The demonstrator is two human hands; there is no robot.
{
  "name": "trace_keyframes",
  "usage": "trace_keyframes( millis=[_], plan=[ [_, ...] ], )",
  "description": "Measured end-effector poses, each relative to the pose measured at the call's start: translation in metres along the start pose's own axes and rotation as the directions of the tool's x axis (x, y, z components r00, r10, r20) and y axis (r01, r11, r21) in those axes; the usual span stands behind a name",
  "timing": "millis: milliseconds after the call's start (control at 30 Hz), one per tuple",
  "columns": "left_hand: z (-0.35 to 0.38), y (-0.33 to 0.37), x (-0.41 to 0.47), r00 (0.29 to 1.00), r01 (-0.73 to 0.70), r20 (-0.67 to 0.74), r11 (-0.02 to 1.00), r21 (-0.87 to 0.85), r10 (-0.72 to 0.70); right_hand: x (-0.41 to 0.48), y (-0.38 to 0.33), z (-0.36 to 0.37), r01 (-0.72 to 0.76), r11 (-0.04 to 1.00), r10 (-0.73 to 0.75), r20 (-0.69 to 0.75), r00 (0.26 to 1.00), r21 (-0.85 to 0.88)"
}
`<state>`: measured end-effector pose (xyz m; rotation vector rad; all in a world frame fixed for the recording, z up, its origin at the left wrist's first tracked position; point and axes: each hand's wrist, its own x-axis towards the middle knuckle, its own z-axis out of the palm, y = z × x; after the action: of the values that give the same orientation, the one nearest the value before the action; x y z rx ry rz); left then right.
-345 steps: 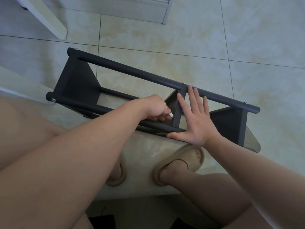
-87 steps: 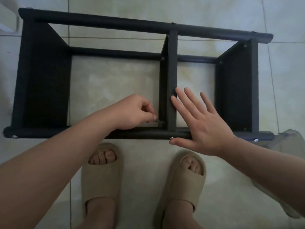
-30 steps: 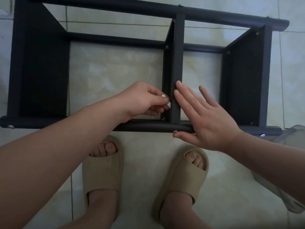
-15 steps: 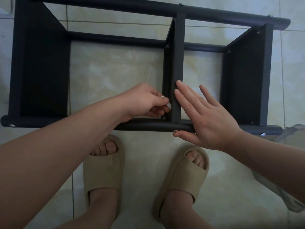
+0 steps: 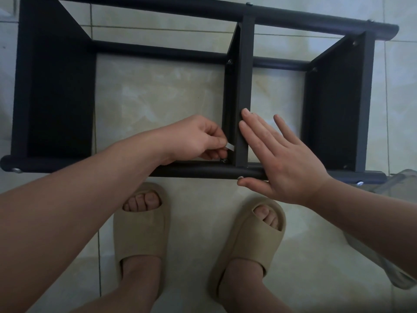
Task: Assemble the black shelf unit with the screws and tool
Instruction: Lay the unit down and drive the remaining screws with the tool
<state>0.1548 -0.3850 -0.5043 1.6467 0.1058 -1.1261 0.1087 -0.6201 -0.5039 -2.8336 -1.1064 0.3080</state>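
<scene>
Plainly, you have laid the black shelf unit (image 5: pixel 56 98) on its side on the tiled floor (image 5: pixel 158 98), just beyond your slippers (image 5: pixel 141 224), so that the joint at the near end of the middle divider (image 5: pixel 246 75) faces up and can be reached from above. Your left hand (image 5: pixel 196 138), just left of the divider, has its fingers curled and pinches a small silvery tool (image 5: pixel 230 146), seemingly a hex key. The tool points down toward the screw (image 5: pixel 224 160) in the corner where the divider meets the near rail (image 5: pixel 203 171). I judge that you are tightening that screw, though I cannot tell whether the tip is seated. Your right hand (image 5: pixel 284 159), on the divider's right side, grasps nothing. Its fingers are straight, the first two press against the divider's upper edge, and the thumb lies along the near rail's front. That brace looks meant to stop the divider from twisting or sliding while the tool turns. The unit itself is matt black, with round rails crossing the divider's near and far ends. Solid panels stand well apart from the divider on its left and right. Small bright screw heads show at several joints, so most of the frame seems already together.
</scene>
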Motion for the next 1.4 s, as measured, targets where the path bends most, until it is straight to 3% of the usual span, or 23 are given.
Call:
trace_keyframes(
  millis=[833,1067,1233,1300,1400],
  plan=[
    [-0.005,-0.006,-0.004,0.991,-0.065,0.129,0.951,0.301,0.026,0.000,0.000,0.000,0.003,1.000,-0.003,-0.008,1.000,0.006],
    [-0.009,-0.006,-0.004,0.997,-0.076,0.002,0.938,0.339,0.080,-0.001,0.000,0.001,0.037,0.999,-0.039,-0.058,0.998,-0.027],
    [-0.007,0.002,-0.003,0.981,-0.151,-0.037,0.877,0.456,0.188,-0.001,0.000,0.002,0.037,0.999,-0.037,-0.043,0.998,-0.008],
    [-0.006,0.004,-0.001,0.976,-0.172,-0.052,0.892,0.417,0.212,-0.001,0.001,0.001,0.037,0.999,-0.038,-0.039,0.999,-0.005],
    [-0.001,0.006,0.001,0.985,-0.136,-0.075,0.966,0.220,0.156,-0.001,0.001,0.002,0.038,0.999,-0.038,-0.038,0.999,-0.005]
  ],
)
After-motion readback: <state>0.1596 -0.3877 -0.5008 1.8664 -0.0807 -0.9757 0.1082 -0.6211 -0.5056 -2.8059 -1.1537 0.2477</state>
